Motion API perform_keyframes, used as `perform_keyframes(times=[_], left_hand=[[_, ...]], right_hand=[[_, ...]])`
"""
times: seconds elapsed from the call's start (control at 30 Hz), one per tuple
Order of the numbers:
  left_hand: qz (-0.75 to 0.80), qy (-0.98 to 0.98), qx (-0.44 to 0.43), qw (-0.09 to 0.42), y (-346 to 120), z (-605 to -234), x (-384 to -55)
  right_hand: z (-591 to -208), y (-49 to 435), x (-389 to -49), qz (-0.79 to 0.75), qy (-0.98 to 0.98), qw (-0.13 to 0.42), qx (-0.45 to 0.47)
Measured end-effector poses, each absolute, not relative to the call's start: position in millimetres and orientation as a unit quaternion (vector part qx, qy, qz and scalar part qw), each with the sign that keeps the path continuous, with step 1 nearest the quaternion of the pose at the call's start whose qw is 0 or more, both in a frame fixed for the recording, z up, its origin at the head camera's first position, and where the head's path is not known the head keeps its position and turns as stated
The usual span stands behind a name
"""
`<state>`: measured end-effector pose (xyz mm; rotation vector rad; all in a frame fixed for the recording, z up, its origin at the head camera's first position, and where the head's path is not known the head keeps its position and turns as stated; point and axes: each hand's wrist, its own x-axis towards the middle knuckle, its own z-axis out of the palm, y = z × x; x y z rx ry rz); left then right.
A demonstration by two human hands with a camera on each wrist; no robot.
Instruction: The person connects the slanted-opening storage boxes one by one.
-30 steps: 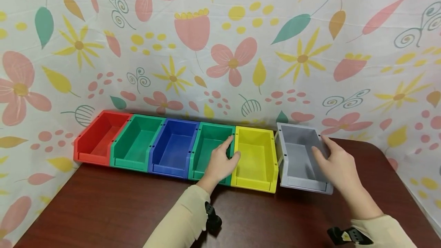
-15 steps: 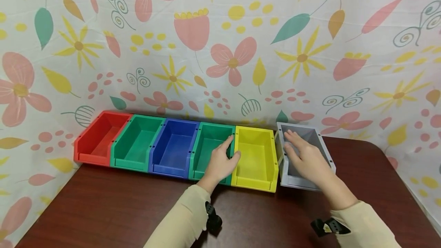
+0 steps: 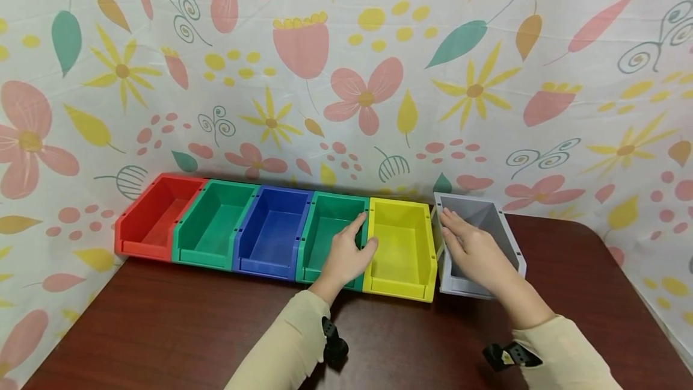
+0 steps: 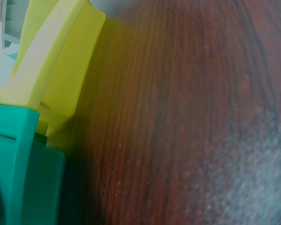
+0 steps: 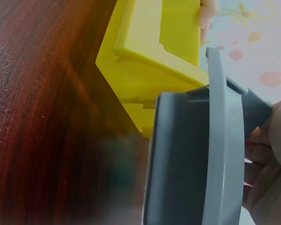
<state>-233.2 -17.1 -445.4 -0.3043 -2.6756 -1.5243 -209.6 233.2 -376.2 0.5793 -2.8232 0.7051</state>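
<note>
My left hand (image 3: 348, 256) reaches over the wall between a green storage bin (image 3: 330, 224) and a yellow storage bin (image 3: 403, 245). Its thumb lies on the yellow side; its fingers look nearly straight. Inside a grey storage bin (image 3: 509, 230) at the row's right end is my right hand (image 3: 479, 256), fingers extended towards the bin's left wall. In the right wrist view, the grey bin (image 5: 182, 159) stands beside the yellow one (image 5: 131, 79), and part of the right hand (image 5: 271, 173) shows behind its front lip. Exact finger contact there is unclear.
Further left in the row stand a blue bin (image 3: 273, 236), another green bin (image 3: 219, 227) and a red bin (image 3: 162, 215). A narrow gap separates the yellow and grey bins. All stand on a dark wooden table (image 3: 216, 330) against a flower-print cloth (image 3: 346, 35).
My right hand has moved left, from the grey bin's right wall across its inside to the left wall. The left hand and the bins look almost unmoved.
</note>
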Motion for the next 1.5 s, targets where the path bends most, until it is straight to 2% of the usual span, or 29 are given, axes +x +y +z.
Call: perform_keyframes(times=[0.3,0.53,0.73,1.23,1.5], left_hand=[[-0.488,-0.867,-0.098,0.025,-17.2,-446.5,-232.7],[-0.493,-0.864,-0.098,0.022,-17.2,-444.8,-232.1],[-0.491,-0.865,-0.098,0.024,-17.9,-444.3,-232.2],[-0.487,-0.869,-0.088,0.011,-16.9,-443.6,-228.2],[-0.478,-0.873,-0.1,0.023,-11.4,-443.2,-229.0]], right_hand=[[-381.0,231.4,-208.1,0.22,-0.955,0.083,0.18],[-392.9,227.3,-207.5,0.172,-0.972,0.039,0.153],[-399.2,226.6,-208.2,0.17,-0.974,0.032,0.143],[-401.9,225.4,-201.4,0.171,-0.976,-0.029,0.128],[-402.7,227.7,-205.0,0.203,-0.972,-0.03,0.117]])
